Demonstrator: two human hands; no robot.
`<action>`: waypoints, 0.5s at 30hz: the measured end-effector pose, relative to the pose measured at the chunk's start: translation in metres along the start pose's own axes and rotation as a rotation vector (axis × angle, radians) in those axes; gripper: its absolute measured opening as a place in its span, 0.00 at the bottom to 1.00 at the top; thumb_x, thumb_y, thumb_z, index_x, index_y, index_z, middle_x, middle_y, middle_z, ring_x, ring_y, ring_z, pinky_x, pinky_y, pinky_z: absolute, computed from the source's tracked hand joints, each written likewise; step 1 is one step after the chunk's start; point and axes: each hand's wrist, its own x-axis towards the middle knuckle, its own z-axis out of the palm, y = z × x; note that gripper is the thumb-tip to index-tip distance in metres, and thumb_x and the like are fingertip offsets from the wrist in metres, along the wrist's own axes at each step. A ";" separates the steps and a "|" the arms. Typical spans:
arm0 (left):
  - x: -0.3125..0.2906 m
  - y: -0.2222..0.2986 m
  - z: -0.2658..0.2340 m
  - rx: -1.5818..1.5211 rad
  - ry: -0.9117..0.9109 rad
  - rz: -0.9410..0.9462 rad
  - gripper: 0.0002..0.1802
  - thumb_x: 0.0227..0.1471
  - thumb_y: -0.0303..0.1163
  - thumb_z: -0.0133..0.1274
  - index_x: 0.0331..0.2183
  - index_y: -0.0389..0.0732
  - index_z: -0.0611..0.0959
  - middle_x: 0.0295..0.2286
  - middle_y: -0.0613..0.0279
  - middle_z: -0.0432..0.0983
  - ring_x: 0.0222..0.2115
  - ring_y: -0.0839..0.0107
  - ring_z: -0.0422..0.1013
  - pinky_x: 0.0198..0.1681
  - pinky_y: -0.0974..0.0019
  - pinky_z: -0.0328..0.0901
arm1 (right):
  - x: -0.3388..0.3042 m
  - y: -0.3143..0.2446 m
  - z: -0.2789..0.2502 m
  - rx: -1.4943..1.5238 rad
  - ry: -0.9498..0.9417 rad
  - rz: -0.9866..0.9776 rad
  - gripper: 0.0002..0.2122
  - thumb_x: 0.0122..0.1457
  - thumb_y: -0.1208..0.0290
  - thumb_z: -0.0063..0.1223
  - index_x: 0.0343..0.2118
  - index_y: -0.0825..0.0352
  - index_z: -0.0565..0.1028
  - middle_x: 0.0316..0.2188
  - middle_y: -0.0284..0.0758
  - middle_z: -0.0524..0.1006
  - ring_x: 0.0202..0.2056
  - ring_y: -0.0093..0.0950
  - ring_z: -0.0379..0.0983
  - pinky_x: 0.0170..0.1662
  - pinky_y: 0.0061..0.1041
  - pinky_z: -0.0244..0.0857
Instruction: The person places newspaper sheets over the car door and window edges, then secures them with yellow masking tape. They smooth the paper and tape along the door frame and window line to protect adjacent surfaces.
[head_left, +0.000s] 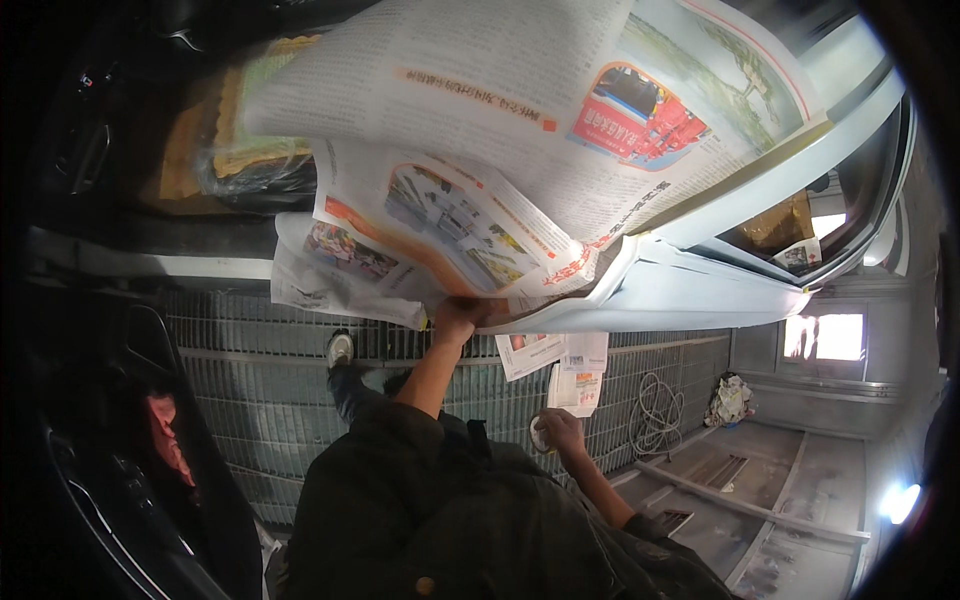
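Large sheets of newspaper [470,70] cover the door opening of a pale-painted car body [640,290]. My left hand [458,318] is closed at the lower edge of the newspaper, beside the curved sill; its fingertips are partly hidden. A small yellow bit, perhaps tape, shows on the paper just left of that hand. Lower and to the right, away from the car, my right hand [563,430] grips a roll of tape [540,432], seen as a pale ring.
More newspaper pieces [575,385] hang below the sill. Underfoot is a metal grating floor [250,400]. A coiled hose [657,415] and a crumpled heap [730,400] lie to the right. At left stands an opened dark door panel [150,450] with a red cloth [170,440]. A plastic-wrapped seat [260,130] sits inside.
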 end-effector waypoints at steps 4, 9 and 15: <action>0.012 -0.006 -0.013 0.023 -0.103 0.044 0.21 0.47 0.38 0.70 0.39 0.33 0.85 0.34 0.57 0.84 0.33 0.69 0.78 0.38 0.64 0.70 | -0.007 -0.011 0.009 -0.034 -0.029 -0.033 0.13 0.66 0.68 0.48 0.46 0.70 0.78 0.28 0.35 0.82 0.22 0.19 0.73 0.25 0.19 0.66; -0.010 0.008 -0.012 0.141 0.040 0.192 0.19 0.48 0.38 0.68 0.36 0.32 0.86 0.32 0.53 0.84 0.31 0.64 0.79 0.37 0.61 0.70 | -0.013 -0.015 0.015 -0.047 -0.004 -0.027 0.13 0.65 0.68 0.48 0.45 0.71 0.78 0.28 0.35 0.82 0.22 0.19 0.73 0.25 0.18 0.66; -0.052 0.023 0.007 0.342 0.033 0.436 0.19 0.62 0.42 0.53 0.40 0.34 0.84 0.32 0.50 0.81 0.34 0.60 0.78 0.41 0.60 0.68 | -0.013 -0.009 0.030 -0.034 -0.035 -0.040 0.14 0.65 0.67 0.48 0.46 0.71 0.78 0.29 0.36 0.82 0.22 0.19 0.74 0.24 0.20 0.67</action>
